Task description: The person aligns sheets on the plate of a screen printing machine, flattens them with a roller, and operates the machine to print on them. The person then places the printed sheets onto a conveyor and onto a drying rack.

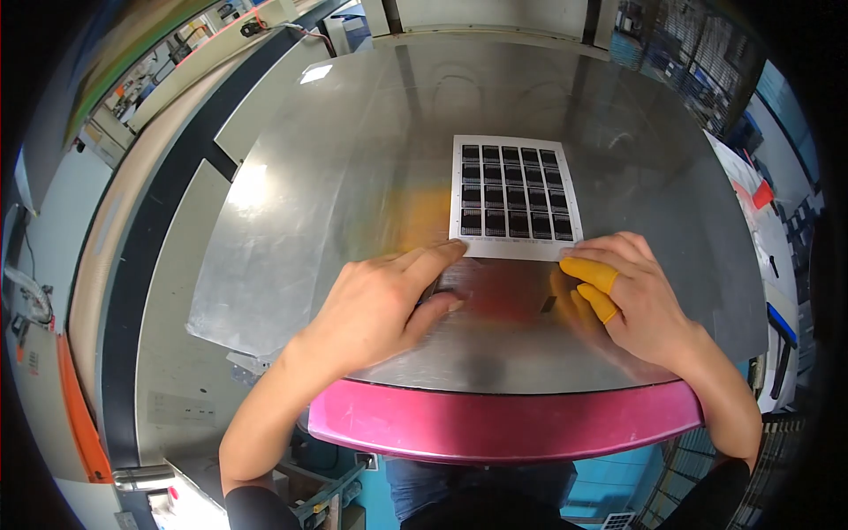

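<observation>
In the head view, the one I have, the printed sheet [517, 196] lies flat on the shiny metal desk [336, 194], a little beyond its pink front edge [503, 424]. My left hand [375, 305] has its fingertips at the near left corner, the thumb apart from them on the metal side; my right hand [645, 296] rests its fingers at the near right corner, with two yellow finger covers [590, 272] on. Both sets of fingers are loosely parted, and I see no pinch on the paper.

My main worry is skew: the metal looks slick, so if one hand pushes harder than the other, the sheet could swing round. Pressing inward from both corners might buckle the near margin or crease a corner. The left fingers look bare, so they could smudge the print if they strayed onto the dark blocks.

As for writing, I can read none of it. The near margin carries a row of marks too small for me, the white block on the orange panel [84, 415] is unreadable, and I find no brand.
</observation>
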